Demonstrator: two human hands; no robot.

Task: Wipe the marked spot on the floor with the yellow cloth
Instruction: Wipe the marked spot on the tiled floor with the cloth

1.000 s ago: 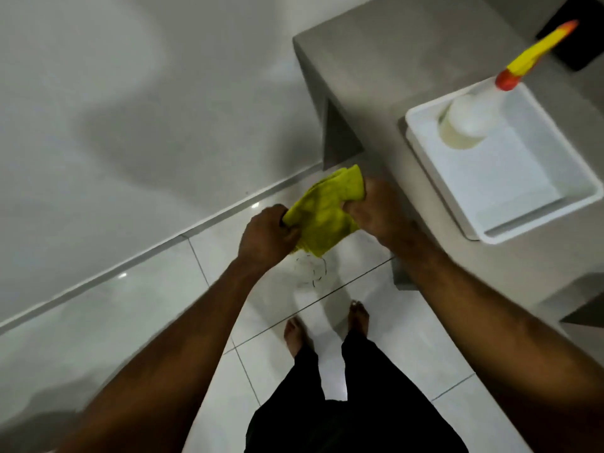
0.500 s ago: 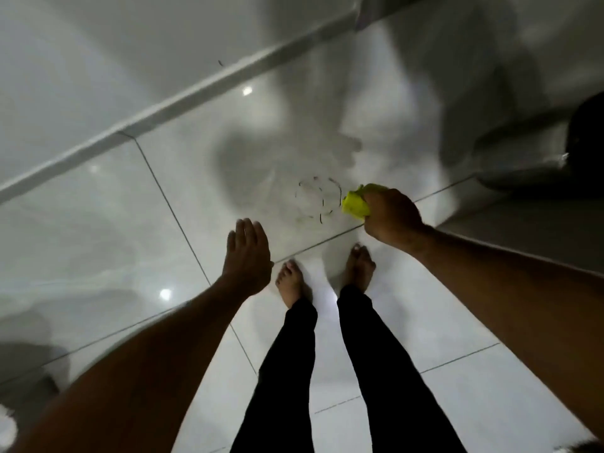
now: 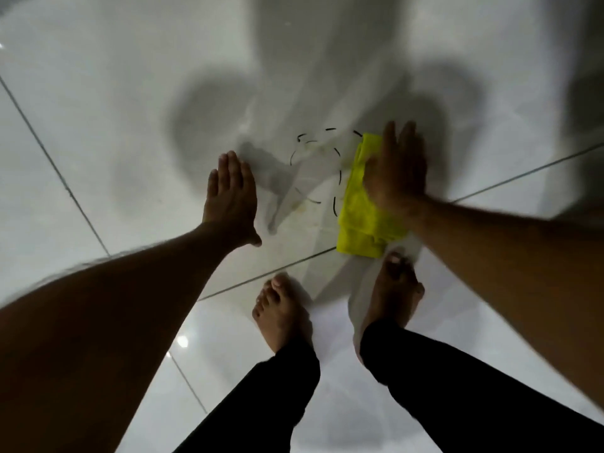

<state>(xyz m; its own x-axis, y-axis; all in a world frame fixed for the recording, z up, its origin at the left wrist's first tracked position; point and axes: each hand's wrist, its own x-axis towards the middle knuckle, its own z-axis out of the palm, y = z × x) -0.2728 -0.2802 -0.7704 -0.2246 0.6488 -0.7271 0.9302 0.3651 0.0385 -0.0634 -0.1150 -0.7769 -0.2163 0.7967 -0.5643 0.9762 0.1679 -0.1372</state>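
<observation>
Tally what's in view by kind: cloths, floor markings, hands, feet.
Folded yellow cloth: 1
Black dashed marked outline on the white floor tile: 1
Bare hands: 2, left hand, right hand
Bare feet: 2
Total: 6

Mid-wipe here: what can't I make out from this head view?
- Right edge of the dashed mark: hidden under the yellow cloth.
- Cloth middle: covered by the right hand, which is motion-blurred.
- Whether the left hand touches the floor: unclear.
- Stain inside the mark: too faint to judge.
</observation>
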